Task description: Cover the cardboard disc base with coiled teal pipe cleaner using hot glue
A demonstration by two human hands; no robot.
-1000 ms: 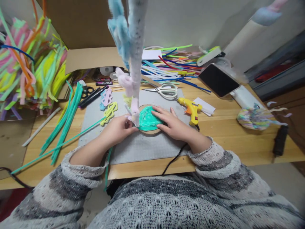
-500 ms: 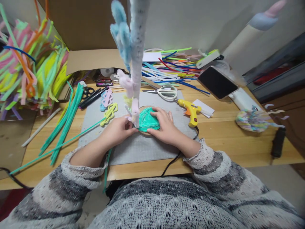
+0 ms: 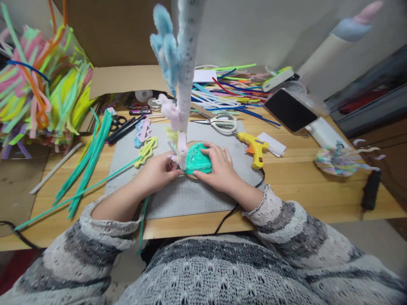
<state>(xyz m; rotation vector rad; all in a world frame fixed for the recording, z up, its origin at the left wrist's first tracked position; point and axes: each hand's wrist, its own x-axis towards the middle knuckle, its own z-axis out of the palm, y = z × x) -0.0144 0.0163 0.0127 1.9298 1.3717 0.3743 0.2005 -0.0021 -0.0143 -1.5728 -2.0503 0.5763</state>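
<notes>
A round base covered in coiled green pipe cleaner [image 3: 199,157] lies on the grey cutting mat [image 3: 178,201]. From its left side rises a tall white fuzzy post [image 3: 187,76], bearing a light blue fuzzy piece [image 3: 167,51] and smaller pink and yellow ones. My left hand [image 3: 160,171] is closed at the foot of the post, thumb and fingers pinching there; what exactly lies between them is partly hidden. Over the right part of the green base curves my right hand [image 3: 219,165], its fingers on top and its thumb at the near edge, gripping it.
A yellow glue gun [image 3: 254,148] and scissors [image 3: 224,123] lie beyond my right hand. Green pipe cleaners [image 3: 90,165] and a yellow zigzag piece [image 3: 146,151] are at left. A phone [image 3: 291,109] sits back right, near a large pipe-cleaner bundle [image 3: 222,95].
My right hand has shifted very slightly left on the green base. The post appears a little further right in view. Both hands keep their hold.
</notes>
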